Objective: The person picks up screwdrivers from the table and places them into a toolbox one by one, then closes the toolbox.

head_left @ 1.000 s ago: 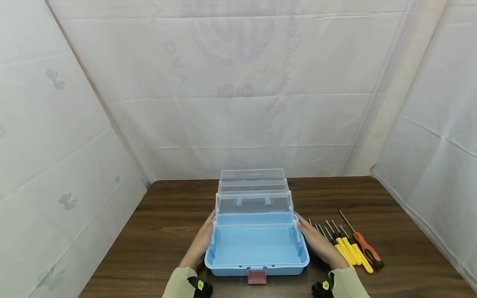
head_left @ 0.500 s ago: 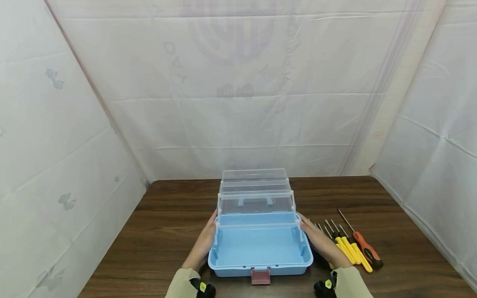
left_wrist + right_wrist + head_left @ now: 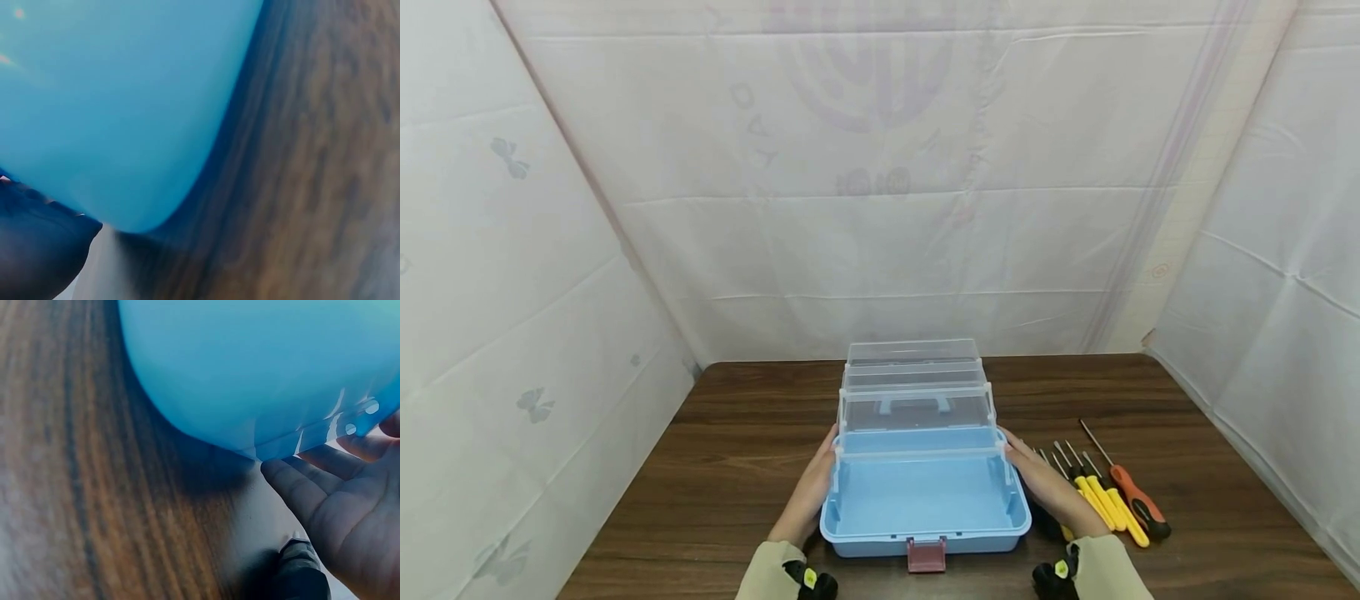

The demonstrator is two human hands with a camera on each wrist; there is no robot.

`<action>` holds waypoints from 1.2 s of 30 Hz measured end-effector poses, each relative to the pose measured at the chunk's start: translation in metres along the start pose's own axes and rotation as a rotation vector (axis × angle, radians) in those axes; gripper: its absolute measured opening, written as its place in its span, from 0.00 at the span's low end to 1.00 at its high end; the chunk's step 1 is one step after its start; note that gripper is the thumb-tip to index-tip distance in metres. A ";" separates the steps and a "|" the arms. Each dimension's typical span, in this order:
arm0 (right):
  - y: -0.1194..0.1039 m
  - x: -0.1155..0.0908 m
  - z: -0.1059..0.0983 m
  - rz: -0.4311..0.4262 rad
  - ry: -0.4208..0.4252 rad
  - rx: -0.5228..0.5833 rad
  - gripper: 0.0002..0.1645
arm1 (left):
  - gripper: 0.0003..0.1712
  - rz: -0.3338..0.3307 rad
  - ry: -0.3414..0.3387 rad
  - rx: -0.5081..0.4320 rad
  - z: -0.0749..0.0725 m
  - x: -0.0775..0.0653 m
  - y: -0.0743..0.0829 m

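Note:
A light blue plastic toolbox (image 3: 925, 500) stands on the table with its lid and clear trays (image 3: 917, 408) folded up and back. Its base is bare inside, and a dusky pink latch (image 3: 927, 554) hangs at the front. My left hand (image 3: 811, 487) lies along the left side wall, its fingertips hidden behind the box. On the opposite wall rests my right hand (image 3: 1045, 483), whose fairly straight fingers (image 3: 294, 484) touch the box edge in the right wrist view. The left wrist view shows the blue wall (image 3: 125, 106) and a dark part of the left hand (image 3: 44, 240).
Several yellow-handled screwdrivers (image 3: 1101, 500) lie side by side just right of my right hand, some partly hidden by it. An orange-and-black screwdriver (image 3: 1138, 500) lies beyond them. White sheets (image 3: 880, 208) wall in the dark wooden table (image 3: 730, 467) at back and sides.
Both hands and the toolbox between them have shifted slightly to the right, mostly in the first half second. The right hand now covers more of the nearest screwdrivers.

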State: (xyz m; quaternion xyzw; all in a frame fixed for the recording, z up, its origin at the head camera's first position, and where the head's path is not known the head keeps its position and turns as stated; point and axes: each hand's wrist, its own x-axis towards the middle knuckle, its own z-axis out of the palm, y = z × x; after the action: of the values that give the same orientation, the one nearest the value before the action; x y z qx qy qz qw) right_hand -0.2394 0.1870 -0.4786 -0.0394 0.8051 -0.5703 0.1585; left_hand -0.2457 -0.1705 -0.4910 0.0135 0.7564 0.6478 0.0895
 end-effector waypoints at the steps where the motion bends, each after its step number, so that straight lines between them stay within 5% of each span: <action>1: 0.000 0.000 0.000 0.000 0.004 -0.005 0.41 | 0.32 -0.001 0.000 0.000 0.000 0.000 0.000; 17: -0.002 -0.001 0.000 0.046 0.084 -0.076 0.38 | 0.33 -0.007 -0.006 0.010 -0.001 0.000 -0.001; 36: -0.017 -0.020 -0.030 -0.065 0.203 -0.222 0.36 | 0.32 -0.024 0.018 0.011 0.000 -0.001 0.000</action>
State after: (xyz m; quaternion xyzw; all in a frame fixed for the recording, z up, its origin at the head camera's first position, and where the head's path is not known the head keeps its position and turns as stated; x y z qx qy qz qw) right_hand -0.2313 0.2130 -0.4500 -0.0246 0.8734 -0.4835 0.0524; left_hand -0.2445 -0.1702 -0.4904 -0.0008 0.7608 0.6426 0.0905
